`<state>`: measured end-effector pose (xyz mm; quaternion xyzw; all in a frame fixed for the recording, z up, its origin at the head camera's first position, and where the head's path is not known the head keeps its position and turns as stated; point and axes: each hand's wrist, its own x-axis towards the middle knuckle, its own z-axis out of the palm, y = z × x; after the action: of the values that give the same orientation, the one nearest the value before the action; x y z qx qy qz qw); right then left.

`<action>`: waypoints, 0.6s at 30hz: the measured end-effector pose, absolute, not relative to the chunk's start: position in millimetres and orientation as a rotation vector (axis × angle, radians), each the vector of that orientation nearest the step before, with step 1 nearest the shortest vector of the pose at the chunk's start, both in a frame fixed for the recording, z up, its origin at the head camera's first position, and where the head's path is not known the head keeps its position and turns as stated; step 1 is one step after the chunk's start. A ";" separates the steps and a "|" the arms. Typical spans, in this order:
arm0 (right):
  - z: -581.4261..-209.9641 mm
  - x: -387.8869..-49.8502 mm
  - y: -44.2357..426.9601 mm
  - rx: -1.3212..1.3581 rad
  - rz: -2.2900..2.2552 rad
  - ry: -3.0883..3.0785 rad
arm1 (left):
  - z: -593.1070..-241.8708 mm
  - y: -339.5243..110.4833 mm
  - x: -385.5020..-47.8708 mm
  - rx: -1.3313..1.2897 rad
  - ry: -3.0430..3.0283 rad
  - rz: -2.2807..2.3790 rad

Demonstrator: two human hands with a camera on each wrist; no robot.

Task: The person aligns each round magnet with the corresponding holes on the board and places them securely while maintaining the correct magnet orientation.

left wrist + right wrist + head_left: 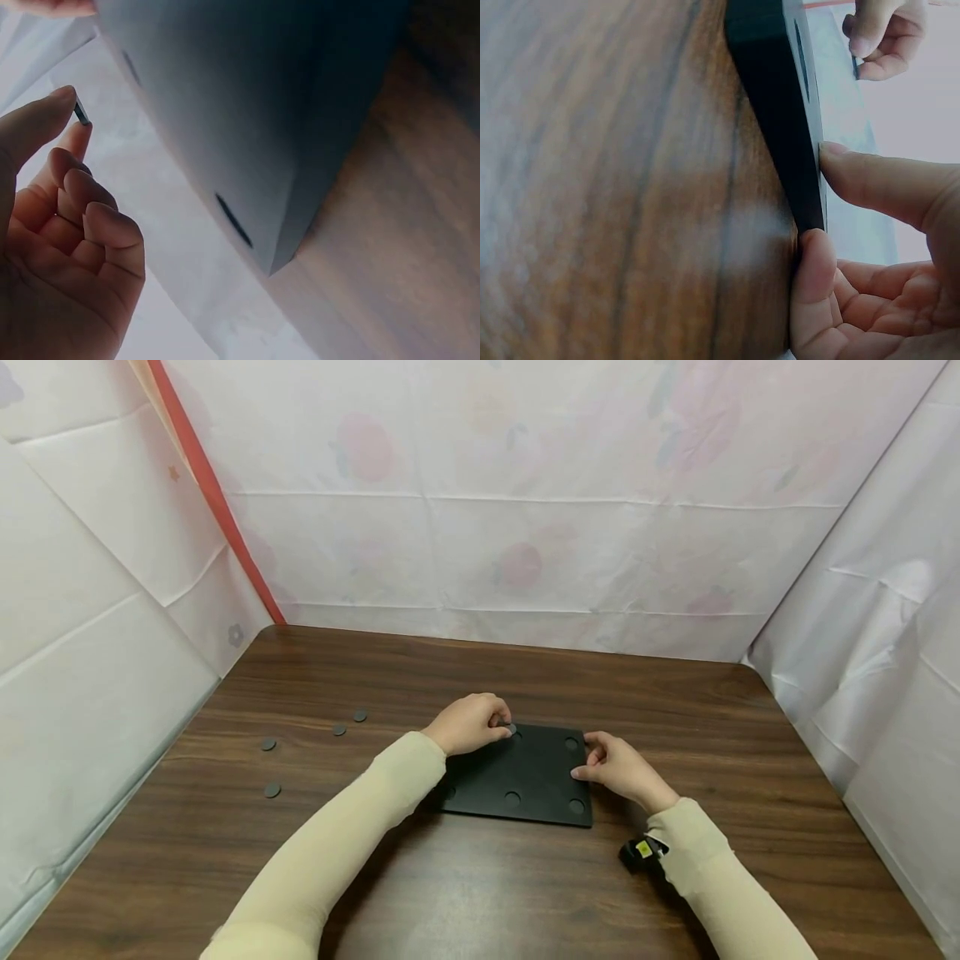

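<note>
A flat black board (pixel 480 777) with round recesses lies on the wooden table. Above its far edge, my left hand (pixel 471 725) pinches a small grey disc (pixel 81 112) between thumb and index finger, close to a far recess. The left wrist view shows the disc edge-on, apart from the board, with the other fingers curled. At the board's right side, my right hand (pixel 622 771) grips the edge. In the right wrist view its thumb (pixel 855 174) lies on the top face and the index finger (pixel 815 270) is against the side. The left forearm hides the board's left part.
Several loose grey discs (pixel 272 790) lie spread on the table (pixel 450 893) to the left. A black device with a yellow label (pixel 643 850) sits at the right wrist. White patterned curtains (pixel 480 552) stand behind the table and at both sides.
</note>
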<state>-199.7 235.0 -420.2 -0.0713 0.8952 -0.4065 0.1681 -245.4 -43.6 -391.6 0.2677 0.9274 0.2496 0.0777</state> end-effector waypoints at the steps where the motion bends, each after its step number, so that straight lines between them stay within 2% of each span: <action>1: -420.2 -199.7 234.9 -0.200 -1.158 2.546 | -392.0 -42.3 -246.2 0.801 2.778 0.723; 18: -419.6 -198.8 234.6 -0.199 -1.149 2.555 | -393.9 -22.7 -258.4 0.830 2.777 0.459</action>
<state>-198.8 234.6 -419.6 -0.0698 0.8971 -0.4035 0.1657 -258.4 -22.7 -393.9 0.2812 0.9413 0.1555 0.1036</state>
